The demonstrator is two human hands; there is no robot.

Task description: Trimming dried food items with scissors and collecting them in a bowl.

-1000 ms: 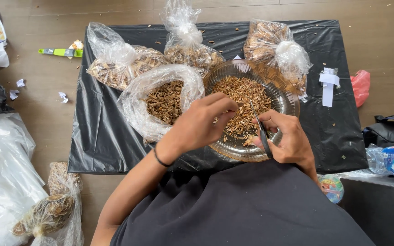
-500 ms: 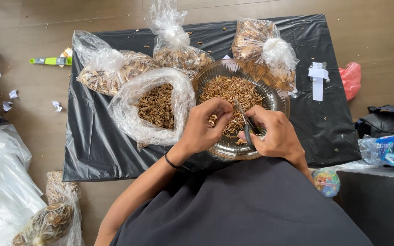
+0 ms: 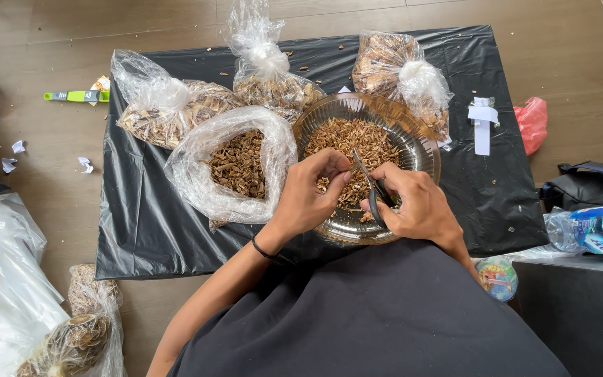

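Trimming in hand over glass bowl [image 3: 423, 143], just right of open bag of dried bits [image 3: 235, 164]: left hand [image 3: 308, 199] pinching small dried piece [image 3: 347, 178] at fingertips, right hand [image 3: 417, 206] closed on scissors [image 3: 371, 192], blades touching piece; next, likely a clean snip.

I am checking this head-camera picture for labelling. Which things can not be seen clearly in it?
- Piece pinched in the left hand: hidden by its fingers.
- Dark scissors in the right hand: handles covered by the hand.
- Clear glass bowl of brown dried bits: near rim hidden behind both hands.
- Clear plastic bottle: cut by the right edge.
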